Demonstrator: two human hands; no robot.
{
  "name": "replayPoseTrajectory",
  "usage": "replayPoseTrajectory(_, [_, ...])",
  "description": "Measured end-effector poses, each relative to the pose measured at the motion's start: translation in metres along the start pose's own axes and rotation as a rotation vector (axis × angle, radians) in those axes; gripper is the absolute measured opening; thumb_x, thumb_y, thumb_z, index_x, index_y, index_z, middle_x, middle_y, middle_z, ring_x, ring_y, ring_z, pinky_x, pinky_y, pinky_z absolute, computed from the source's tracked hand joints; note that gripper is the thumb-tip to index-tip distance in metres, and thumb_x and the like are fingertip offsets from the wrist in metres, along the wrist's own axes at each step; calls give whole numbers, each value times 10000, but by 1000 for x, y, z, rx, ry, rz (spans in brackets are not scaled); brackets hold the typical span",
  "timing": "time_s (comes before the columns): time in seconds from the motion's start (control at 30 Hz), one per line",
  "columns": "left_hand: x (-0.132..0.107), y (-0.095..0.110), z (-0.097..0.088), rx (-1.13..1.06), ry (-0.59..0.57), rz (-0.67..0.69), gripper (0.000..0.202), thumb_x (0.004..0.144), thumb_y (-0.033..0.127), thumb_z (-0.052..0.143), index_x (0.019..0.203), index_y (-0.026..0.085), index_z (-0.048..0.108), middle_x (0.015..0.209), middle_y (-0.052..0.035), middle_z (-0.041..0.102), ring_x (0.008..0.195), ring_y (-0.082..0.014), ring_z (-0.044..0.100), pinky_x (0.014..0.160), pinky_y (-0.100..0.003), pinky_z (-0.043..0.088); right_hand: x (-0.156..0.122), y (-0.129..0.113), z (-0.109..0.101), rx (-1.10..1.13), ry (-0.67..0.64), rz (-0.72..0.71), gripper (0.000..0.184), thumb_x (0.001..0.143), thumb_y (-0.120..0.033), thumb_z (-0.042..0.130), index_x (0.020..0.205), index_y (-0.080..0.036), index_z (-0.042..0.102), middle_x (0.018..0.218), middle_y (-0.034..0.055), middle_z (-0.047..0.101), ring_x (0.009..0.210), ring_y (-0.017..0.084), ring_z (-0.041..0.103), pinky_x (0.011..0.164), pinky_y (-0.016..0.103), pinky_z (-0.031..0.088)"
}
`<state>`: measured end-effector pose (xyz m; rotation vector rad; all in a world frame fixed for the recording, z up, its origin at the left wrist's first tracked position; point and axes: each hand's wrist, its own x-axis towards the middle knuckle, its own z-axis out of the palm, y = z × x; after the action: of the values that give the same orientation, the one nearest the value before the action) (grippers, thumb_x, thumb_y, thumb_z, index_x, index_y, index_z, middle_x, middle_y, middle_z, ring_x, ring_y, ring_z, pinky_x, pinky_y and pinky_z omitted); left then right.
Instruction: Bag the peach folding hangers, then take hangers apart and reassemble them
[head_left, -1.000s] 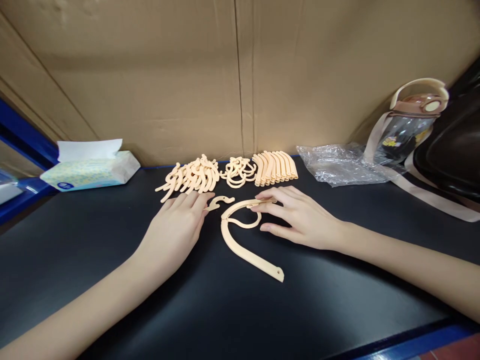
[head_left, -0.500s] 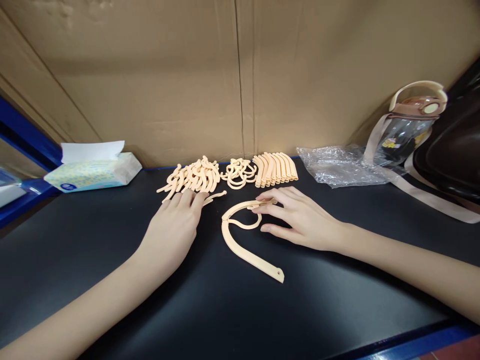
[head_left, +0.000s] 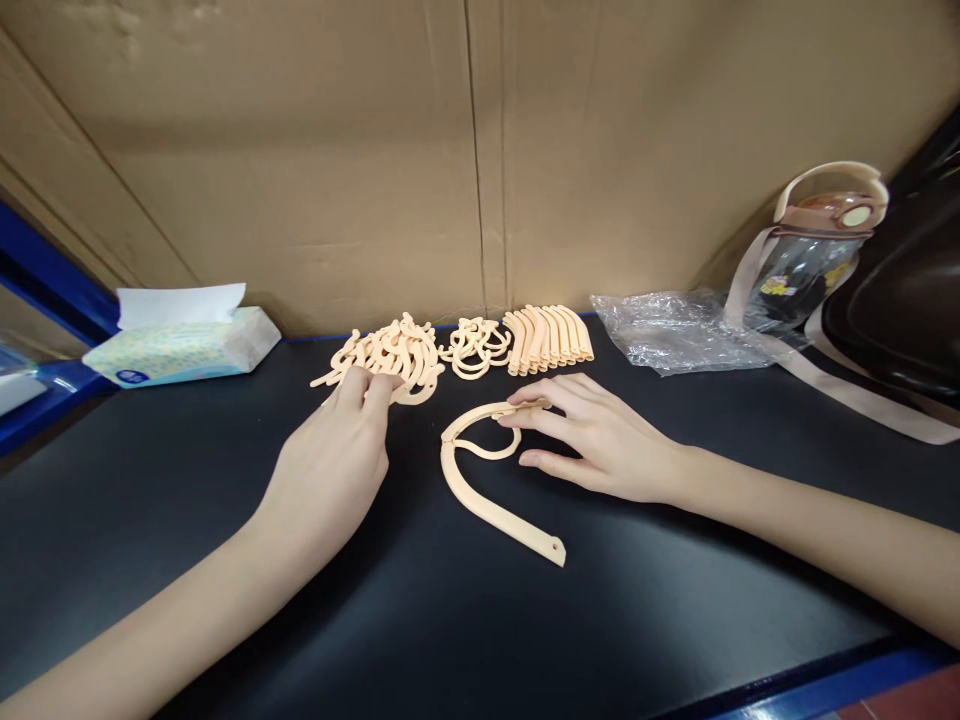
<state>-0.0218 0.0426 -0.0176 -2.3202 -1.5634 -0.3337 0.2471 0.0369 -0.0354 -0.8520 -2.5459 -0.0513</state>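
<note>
On the dark table in front of me lies a partly joined cream plastic folding hanger [head_left: 487, 500], with two curved arms meeting at a joint and a thin hook-shaped piece inside the bend. My right hand [head_left: 585, 435] has its fingers on the upper arm's end, the thumb held apart below. My left hand [head_left: 337, 440] reaches to the front of a pile of curved cream pieces [head_left: 397, 345]. Its fingers are bent and pressed around a curved piece there; the fingertips are mostly hidden behind the hand.
Small hooks [head_left: 472, 345] lie in a loose heap at the back, beside a neat row of hanger arms [head_left: 551, 338]. A tissue pack [head_left: 184, 345] stands at the left. Crumpled clear plastic [head_left: 660, 335] and a strapped water bottle [head_left: 814, 260] are at the right. Cardboard [head_left: 337, 150] walls the back.
My left hand has shifted slightly left and up against the pile; the thin piece that stuck out beside its fingers no longer shows there. My right hand and the hanger have hardly moved.
</note>
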Motion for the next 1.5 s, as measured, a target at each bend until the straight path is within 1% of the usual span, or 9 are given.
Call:
replayPoseTrajectory(0.1, [-4, 5, -3, -434, 43, -40, 270, 987, 234, 283, 1112, 165, 512, 957, -84, 584, 760, -218, 622, 621, -329, 503, 0, -3, 0, 13, 1, -45, 417, 996, -366, 481, 1373, -192, 516, 1330, 114, 609, 1210, 227, 545, 1019, 432, 425])
replayPoseTrajectory(0.23, [-11, 20, -8, -922, -95, -32, 239, 1005, 345, 352, 1107, 208, 519, 648, 41, 518, 532, -130, 541, 527, -250, 493, -1, -7, 2, 0, -29, -130, 534, 1003, -406, 448, 1462, -134, 410, 1433, 158, 535, 1318, 248, 475, 1081, 455, 383])
replayPoseTrajectory(0.4, [-20, 34, -10, -1164, -198, 37, 188, 991, 299, 447, 1157, 258, 527, 818, 29, 604, 567, -95, 592, 498, -198, 524, -1, -13, -2, 136, 26, -146, 514, 992, -390, 478, 1437, -136, 431, 1354, 145, 606, 1273, 231, 522, 1037, 414, 433])
replayPoseTrajectory(0.6, [-24, 29, -6, -852, -79, 318, 356, 966, 255, 524, 1311, 297, 445, 1118, -27, 648, 962, -171, 651, 837, -313, 562, -2, -15, -11, 502, 278, 182, 219, 998, -318, 479, 1036, -187, 651, 991, 55, 728, 913, 162, 671, 820, 296, 507])
replayPoseTrajectory(0.77, [-20, 20, -2, -580, -163, 566, 383, 952, 343, 569, 1323, 264, 517, 1418, -79, 523, 1384, -267, 394, 1110, -459, 402, 0, 0, -3, 740, 403, 434, 131, 970, -293, 527, 924, -199, 606, 848, 14, 694, 817, 149, 669, 756, 288, 504])
replayPoseTrajectory(0.97, [-16, 17, 4, -515, -125, 548, 280, 982, 295, 501, 1229, 217, 605, 1368, -114, 554, 1273, -249, 532, 1013, -387, 505, 1, 6, 6, 827, 392, 471, 62, 994, -280, 427, 1028, -237, 458, 792, -38, 575, 627, 104, 586, 628, 276, 477])
replayPoseTrajectory(1.1, [-14, 18, 1, -448, -90, 502, 205, 992, 275, 449, 1030, 203, 637, 1294, -109, 590, 1155, -242, 607, 923, -372, 551, 0, 4, 7, 816, 358, 457, 166, 990, -263, 396, 1151, -272, 355, 768, -66, 514, 530, 86, 450, 548, 251, 413])
replayPoseTrajectory(1.33, [-16, 18, -1, -296, -20, 458, 173, 951, 220, 430, 914, 185, 596, 1234, -123, 612, 1083, -262, 627, 804, -387, 581, 0, 3, 1, 492, 147, 512, 182, 937, -336, 528, 1095, -260, 479, 637, -96, 363, 528, 104, 357, 535, 234, 333])
replayPoseTrajectory(1.5, [-18, 20, -5, -214, 44, 410, 152, 915, 210, 441, 853, 193, 578, 1116, -90, 671, 1000, -259, 663, 605, -331, 571, 2, 2, 1, 367, 46, 493, 187, 894, -246, 563, 1072, -253, 506, 632, -95, 412, 516, 115, 405, 538, 237, 336])
